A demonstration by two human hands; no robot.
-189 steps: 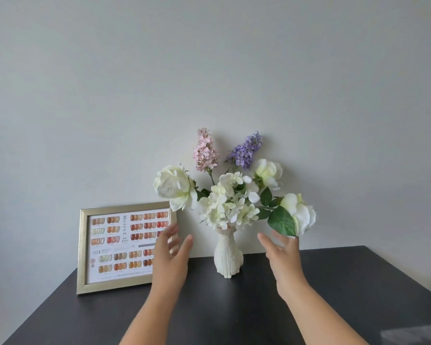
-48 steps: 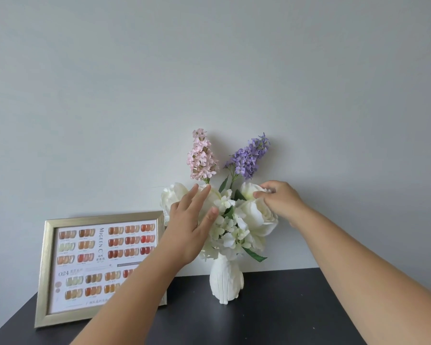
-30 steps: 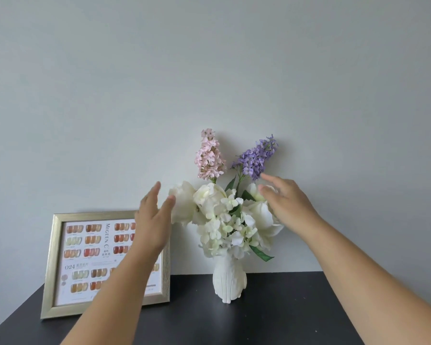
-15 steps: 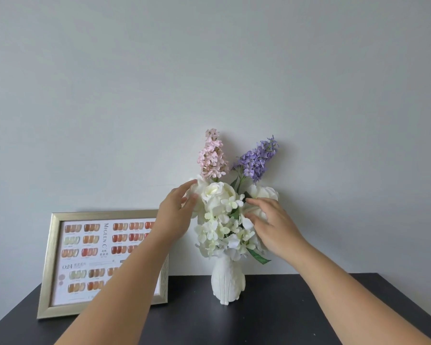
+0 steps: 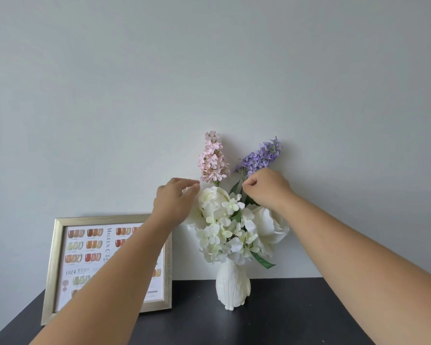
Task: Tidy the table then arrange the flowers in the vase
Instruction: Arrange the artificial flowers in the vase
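A white ribbed vase (image 5: 232, 288) stands on the dark table (image 5: 284, 319) against the wall. It holds white roses and hydrangea (image 5: 224, 227), a pink flower spike (image 5: 212, 160) and a purple flower spike (image 5: 260, 156). My left hand (image 5: 174, 197) hovers at the left white rose, just below the pink spike, its fingers curved and loosely apart. My right hand (image 5: 266, 188) is pinched around the stem of the purple spike, just beneath its blossoms.
A gold picture frame (image 5: 57, 265) with a nail colour chart leans against the wall left of the vase; my left forearm crosses in front of it. A plain grey wall (image 5: 209, 70) stands right behind the flowers.
Both hands have risen from the white blooms to the tall spikes. My right hand went from lying flat on the right rose to pinching the purple stem.
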